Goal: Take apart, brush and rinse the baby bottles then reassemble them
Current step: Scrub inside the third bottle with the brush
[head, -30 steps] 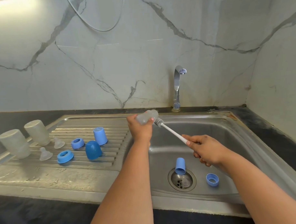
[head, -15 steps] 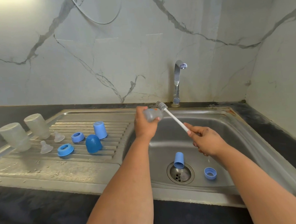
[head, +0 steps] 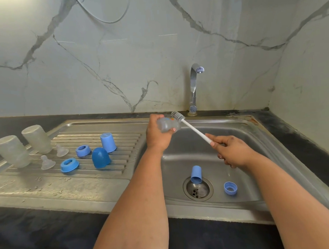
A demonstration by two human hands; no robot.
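Over the sink basin (head: 253, 140), the left hand (head: 157, 136) grips the clear bottle (head: 168, 124) while the right hand (head: 232, 151) pinches the brush (head: 178, 116) handle, its bristles outside; better to steady the mouth and feed bristles straight in.

A chrome tap (head: 193, 89) rises just beyond both hands, against a veined marble wall (head: 120, 60). A thin cable (head: 104, 19) loops high above them; dark countertop (head: 42, 238) runs beneath the forearms.
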